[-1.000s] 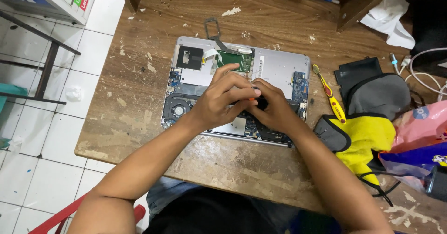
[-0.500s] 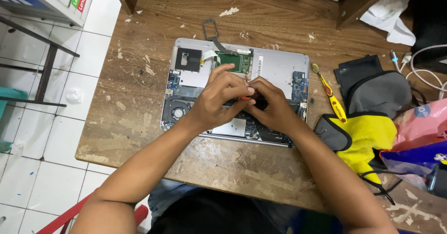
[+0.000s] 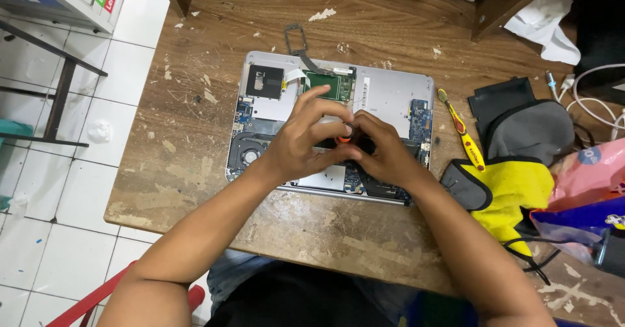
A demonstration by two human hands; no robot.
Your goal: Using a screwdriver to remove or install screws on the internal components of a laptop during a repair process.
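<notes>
Laptop (image 3: 390,99), silver and opened, circuit boards and fan bared, lies mid-table (image 3: 195,158). Left hand (image 3: 301,143) and right hand (image 3: 384,154) meet over it, fingertips pinched together on a small orange-tipped tool (image 3: 345,136). Pink and blue plastic packages (image 3: 586,197) sit at the right edge beside a yellow-grey pouch (image 3: 521,184).

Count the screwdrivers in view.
2: a yellow-and-red screwdriver lying right of the opened laptop; an orange-tipped tool, likely another, pinched between both hands. More may be hidden.
</notes>
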